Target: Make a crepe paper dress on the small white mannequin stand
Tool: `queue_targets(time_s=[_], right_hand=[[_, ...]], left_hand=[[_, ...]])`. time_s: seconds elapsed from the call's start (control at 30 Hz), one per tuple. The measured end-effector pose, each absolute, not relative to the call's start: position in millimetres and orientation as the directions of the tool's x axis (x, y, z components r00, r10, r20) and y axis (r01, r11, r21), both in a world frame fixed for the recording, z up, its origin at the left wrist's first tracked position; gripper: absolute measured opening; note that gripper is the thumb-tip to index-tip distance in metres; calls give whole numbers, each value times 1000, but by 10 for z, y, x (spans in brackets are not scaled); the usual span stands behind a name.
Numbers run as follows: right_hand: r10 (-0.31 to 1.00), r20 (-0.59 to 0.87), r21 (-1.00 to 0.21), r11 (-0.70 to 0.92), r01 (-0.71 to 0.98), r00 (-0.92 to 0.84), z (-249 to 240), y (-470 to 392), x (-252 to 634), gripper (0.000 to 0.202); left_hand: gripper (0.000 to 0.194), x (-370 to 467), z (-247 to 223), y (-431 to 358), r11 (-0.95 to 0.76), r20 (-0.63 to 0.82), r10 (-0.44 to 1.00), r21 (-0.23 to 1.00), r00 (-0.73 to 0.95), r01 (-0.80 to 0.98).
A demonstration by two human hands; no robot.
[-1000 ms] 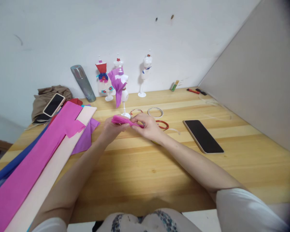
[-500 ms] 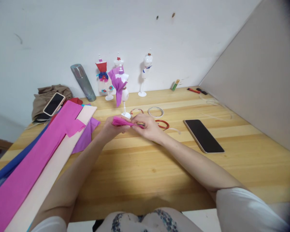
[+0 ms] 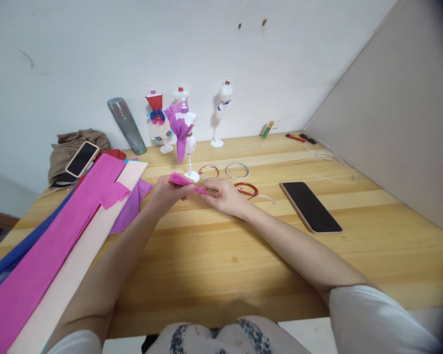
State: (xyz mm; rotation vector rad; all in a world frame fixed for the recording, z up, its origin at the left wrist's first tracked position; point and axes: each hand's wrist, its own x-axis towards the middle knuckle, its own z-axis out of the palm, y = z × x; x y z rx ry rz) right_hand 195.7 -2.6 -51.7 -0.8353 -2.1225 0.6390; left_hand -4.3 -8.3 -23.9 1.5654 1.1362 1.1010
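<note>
Between my two hands is a strip of pink crepe paper [image 3: 180,180], folded or gathered into a narrow bundle. My left hand [image 3: 169,193] pinches it near its left part, thumb on top. My right hand [image 3: 223,196] grips its right end between thumb and fingers. Just beyond my hands stands a small white mannequin [image 3: 190,144] with purple crepe paper [image 3: 180,129] draped over its front. Close to my right hand lies a red ring [image 3: 248,184], partly covered by the hand.
Long crepe paper sheets [image 3: 55,246] cover the left side. A grey bottle [image 3: 127,125] leans on the wall near a dressed mannequin [image 3: 155,115] and a barer one [image 3: 225,101]. Tape rings [image 3: 237,163], a dark phone [image 3: 310,206] and a glue stick [image 3: 268,129] lie rightward.
My left thumb has shifted over the pink paper, and the bundle tilts more, its right end lower. Both hands stay in nearly the same place.
</note>
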Motion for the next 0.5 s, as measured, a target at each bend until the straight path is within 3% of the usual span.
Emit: queue_targets(time_s=[0.5], right_hand=[[816,224,-813,458,359,-533,-555,12,1954,27]], left_hand=[[40,-146,-225,12,-117,115,993,993,35,36]])
